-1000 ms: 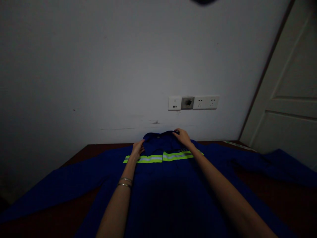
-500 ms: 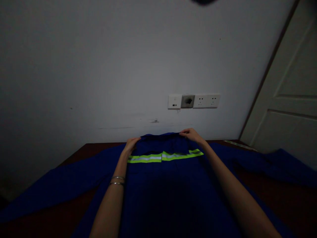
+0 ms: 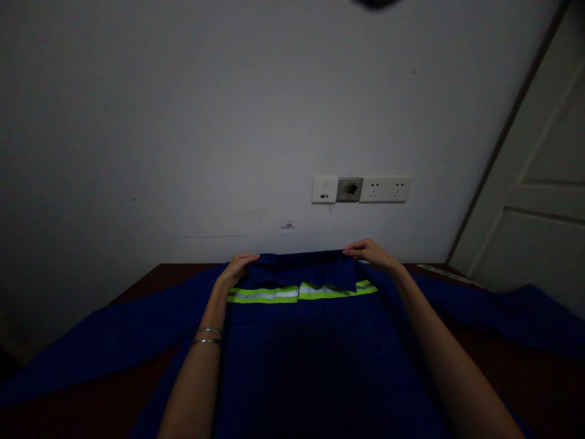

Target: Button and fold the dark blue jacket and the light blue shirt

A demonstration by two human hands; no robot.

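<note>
A dark blue work jacket lies spread out before me, its sleeves reaching to both sides and a yellow-green and silver reflective strip across the chest. At its far end the collar is raised between my hands. My left hand pinches the collar's left end, thumb and fingers together. The right end of the collar edge is pinched by my right hand. One collar point hangs over the right part of the strip. Shadow hides much of the jacket's lower front.
Under the jacket is a dark reddish-brown table, set against a pale wall. Sockets and switches are fixed on the wall above the collar. A thin light strip lies at the table's back right, beside a panelled door.
My hands have moved a little apart, and the collar edge is pulled straighter between them. The collar's right point now hangs more clearly over the strip. The view has shifted slightly.
</note>
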